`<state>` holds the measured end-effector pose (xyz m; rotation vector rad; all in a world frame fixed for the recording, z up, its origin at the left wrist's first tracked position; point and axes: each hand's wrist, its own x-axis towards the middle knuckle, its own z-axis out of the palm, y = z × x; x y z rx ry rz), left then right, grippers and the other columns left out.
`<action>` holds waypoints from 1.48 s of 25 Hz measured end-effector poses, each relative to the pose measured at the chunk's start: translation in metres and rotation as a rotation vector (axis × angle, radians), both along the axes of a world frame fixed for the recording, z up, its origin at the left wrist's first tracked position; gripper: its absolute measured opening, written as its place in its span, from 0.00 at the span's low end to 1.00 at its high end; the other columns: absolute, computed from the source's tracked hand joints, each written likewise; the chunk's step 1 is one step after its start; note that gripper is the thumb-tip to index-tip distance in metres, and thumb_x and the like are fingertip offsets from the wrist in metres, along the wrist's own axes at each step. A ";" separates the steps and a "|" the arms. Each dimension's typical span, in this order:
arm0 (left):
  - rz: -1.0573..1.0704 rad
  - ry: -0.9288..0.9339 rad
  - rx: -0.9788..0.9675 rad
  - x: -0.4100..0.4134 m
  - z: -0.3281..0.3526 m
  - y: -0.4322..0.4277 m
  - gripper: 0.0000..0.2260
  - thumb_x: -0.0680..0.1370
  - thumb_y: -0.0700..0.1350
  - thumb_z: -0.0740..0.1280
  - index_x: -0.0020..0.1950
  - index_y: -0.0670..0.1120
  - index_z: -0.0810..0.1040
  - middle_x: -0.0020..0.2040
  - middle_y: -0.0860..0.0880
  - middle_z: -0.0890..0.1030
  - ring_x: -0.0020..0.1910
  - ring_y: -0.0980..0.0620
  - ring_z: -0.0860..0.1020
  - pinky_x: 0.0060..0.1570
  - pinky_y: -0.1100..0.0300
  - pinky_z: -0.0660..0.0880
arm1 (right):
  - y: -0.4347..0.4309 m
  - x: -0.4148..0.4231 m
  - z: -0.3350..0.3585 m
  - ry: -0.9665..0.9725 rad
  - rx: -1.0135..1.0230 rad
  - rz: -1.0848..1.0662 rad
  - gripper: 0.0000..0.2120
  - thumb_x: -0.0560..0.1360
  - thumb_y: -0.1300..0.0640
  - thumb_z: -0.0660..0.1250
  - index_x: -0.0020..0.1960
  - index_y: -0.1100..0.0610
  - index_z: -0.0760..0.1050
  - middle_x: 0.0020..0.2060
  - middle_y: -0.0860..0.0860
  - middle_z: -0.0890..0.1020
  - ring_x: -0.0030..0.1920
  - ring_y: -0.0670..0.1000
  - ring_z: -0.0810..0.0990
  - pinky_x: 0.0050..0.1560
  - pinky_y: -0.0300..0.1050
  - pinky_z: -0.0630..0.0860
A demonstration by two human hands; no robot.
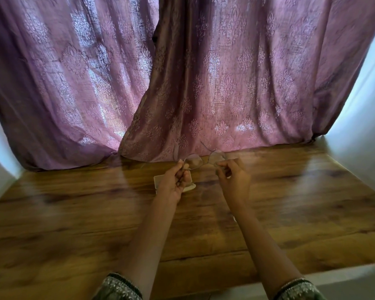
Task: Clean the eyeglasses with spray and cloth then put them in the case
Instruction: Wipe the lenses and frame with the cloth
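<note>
Thin-rimmed eyeglasses [200,160] with clear lenses hang in the air above the far middle of the wooden table [74,213]. My left hand [173,182] pinches the left lens rim. My right hand [233,177] pinches the right lens rim, and one temple arm sticks up toward the curtain. A pale, flat object, perhaps the case or cloth [189,187], lies on the table under my left hand, mostly hidden by it. No spray bottle is in view. The picture is slightly blurred.
A purple patterned curtain [204,83] hangs along the table's far edge and drapes onto it. White walls [359,137] close in the table left and right. The table's near right edge meets a white ledge [344,276].
</note>
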<state>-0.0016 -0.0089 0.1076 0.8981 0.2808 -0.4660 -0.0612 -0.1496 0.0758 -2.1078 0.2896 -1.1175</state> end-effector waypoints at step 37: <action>0.448 -0.547 0.622 0.022 -0.055 0.008 0.05 0.69 0.39 0.72 0.44 0.42 0.81 0.44 0.38 0.83 0.42 0.45 0.81 0.46 0.51 0.78 | 0.011 -0.022 -0.084 0.514 0.309 -0.069 0.05 0.73 0.66 0.65 0.45 0.65 0.79 0.37 0.54 0.82 0.31 0.44 0.74 0.31 0.29 0.67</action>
